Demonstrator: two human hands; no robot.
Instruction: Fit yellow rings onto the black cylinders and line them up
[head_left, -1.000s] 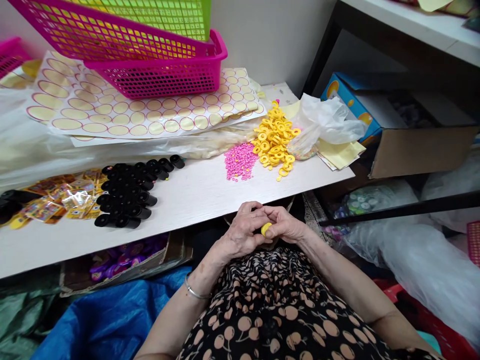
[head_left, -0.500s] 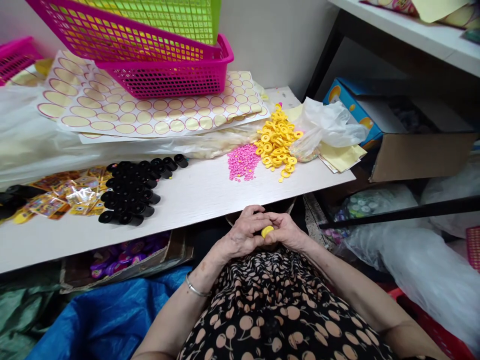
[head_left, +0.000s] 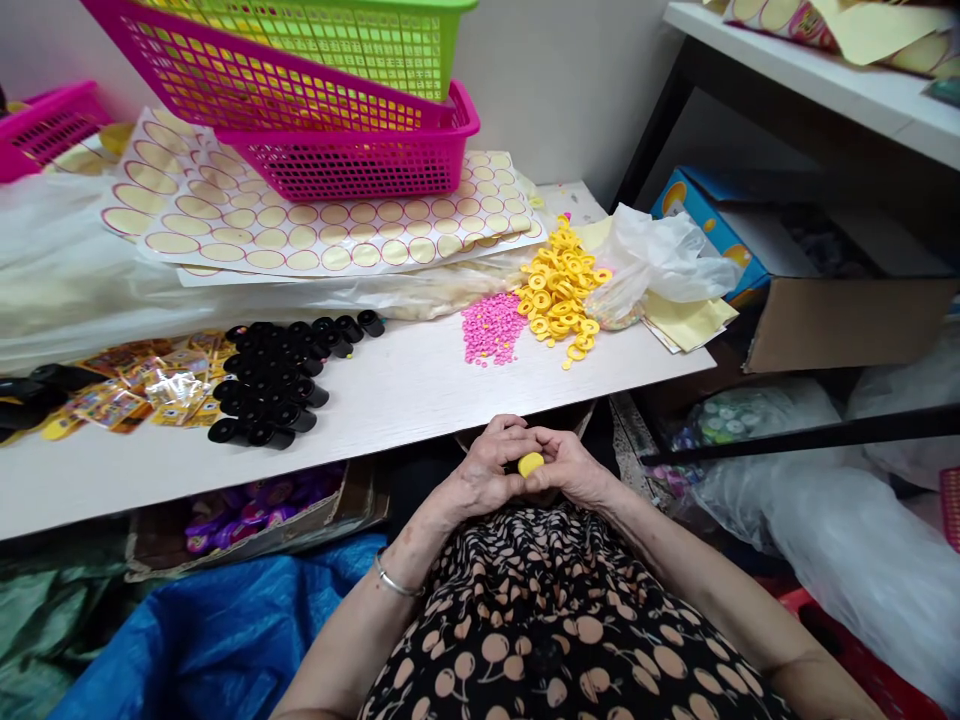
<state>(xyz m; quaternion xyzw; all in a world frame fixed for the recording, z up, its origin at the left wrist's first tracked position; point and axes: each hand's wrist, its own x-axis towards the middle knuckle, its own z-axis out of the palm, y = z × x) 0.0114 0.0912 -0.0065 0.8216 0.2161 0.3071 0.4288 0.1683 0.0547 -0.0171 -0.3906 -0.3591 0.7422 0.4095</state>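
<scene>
My left hand [head_left: 487,465] and my right hand [head_left: 574,465] meet in front of my body, just below the white table's [head_left: 405,385] front edge. Both pinch one small yellow ring [head_left: 530,464] between their fingertips. A silver bangle sits on my left wrist. On the table beyond my hands lie a heap of yellow rings [head_left: 561,290], a pile of small pink pieces [head_left: 491,328] and a cluster of black cylinders [head_left: 281,378].
Pink baskets [head_left: 352,150] and a green basket [head_left: 360,40] stack on sticker sheets [head_left: 322,225] at the back. Shiny wrappers [head_left: 142,385] lie left. A clear bag [head_left: 660,250], an open cardboard box [head_left: 817,270] and plastic sacks [head_left: 862,530] crowd the right.
My hands keep working the yellow ring in the same spot. The view has tipped slightly, so the table items sit a little lower and more to the right.
</scene>
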